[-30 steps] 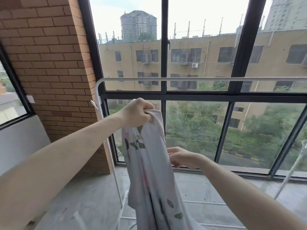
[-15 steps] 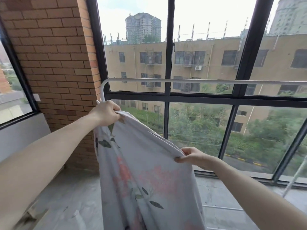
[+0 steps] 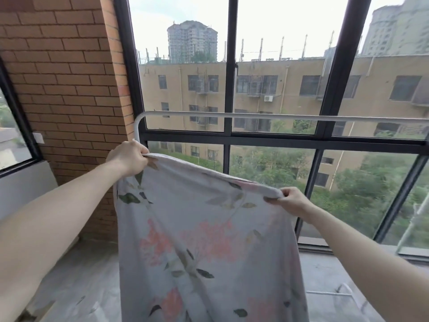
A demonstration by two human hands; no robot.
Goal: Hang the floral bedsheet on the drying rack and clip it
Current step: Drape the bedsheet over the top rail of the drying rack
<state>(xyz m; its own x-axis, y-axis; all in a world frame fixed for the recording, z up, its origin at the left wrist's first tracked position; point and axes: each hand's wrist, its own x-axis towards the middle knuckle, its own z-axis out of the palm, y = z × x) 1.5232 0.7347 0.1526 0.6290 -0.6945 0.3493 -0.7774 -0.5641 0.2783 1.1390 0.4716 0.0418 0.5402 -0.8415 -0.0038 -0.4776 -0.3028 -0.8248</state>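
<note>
The floral bedsheet (image 3: 204,240), pale grey with pink flowers and dark leaves, hangs spread between my two hands. My left hand (image 3: 128,159) grips its upper left corner just below the bend of the white drying rack (image 3: 255,116). My right hand (image 3: 290,201) pinches the top edge further right and lower. The rack's top bar runs horizontally above and behind the sheet, and the sheet does not touch it. No clips are in view.
A brick wall (image 3: 65,77) stands at the left. A large black-framed window (image 3: 228,89) fills the space behind the rack. The rack's lower white bars (image 3: 329,293) show at the bottom right above a grey concrete floor (image 3: 81,275).
The bunched sheet has been spread out wide. My left hand moved left toward the rack's bend and my right hand slid right along the top edge. The view has tilted upward slightly.
</note>
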